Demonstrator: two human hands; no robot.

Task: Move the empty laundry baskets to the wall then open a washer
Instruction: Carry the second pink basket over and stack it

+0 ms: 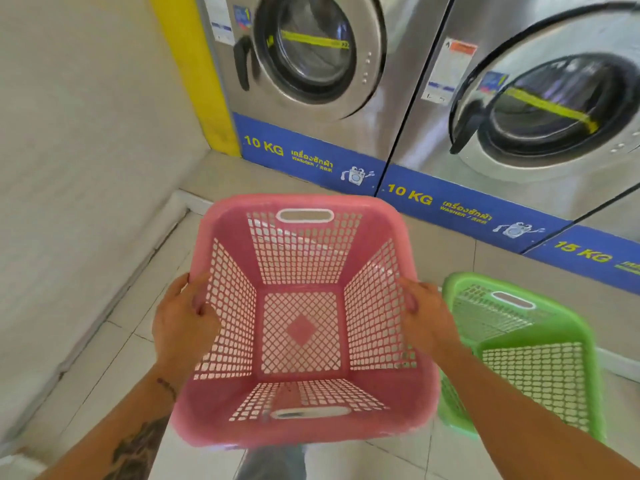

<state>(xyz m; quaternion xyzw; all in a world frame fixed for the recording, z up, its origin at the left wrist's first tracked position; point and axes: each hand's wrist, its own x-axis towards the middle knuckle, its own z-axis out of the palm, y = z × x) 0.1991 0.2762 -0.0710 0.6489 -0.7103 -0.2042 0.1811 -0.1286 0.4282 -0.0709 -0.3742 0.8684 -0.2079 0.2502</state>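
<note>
Currently, left hand [183, 320] and right hand [427, 317] each grip the pink basket [301, 327] rim, mid-carry; next, set it against the wall [86, 150], frame left.

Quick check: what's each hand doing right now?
Left hand: closed on the left rim of the pink basket.
Right hand: closed on the pink basket's right rim.

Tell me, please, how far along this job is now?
Nothing looks finished. In hand: the left hand and right hand hold the empty pink plastic mesh basket by its rims. Left: the green plastic mesh basket on the floor, and both round steel washer doors look closed.
</note>
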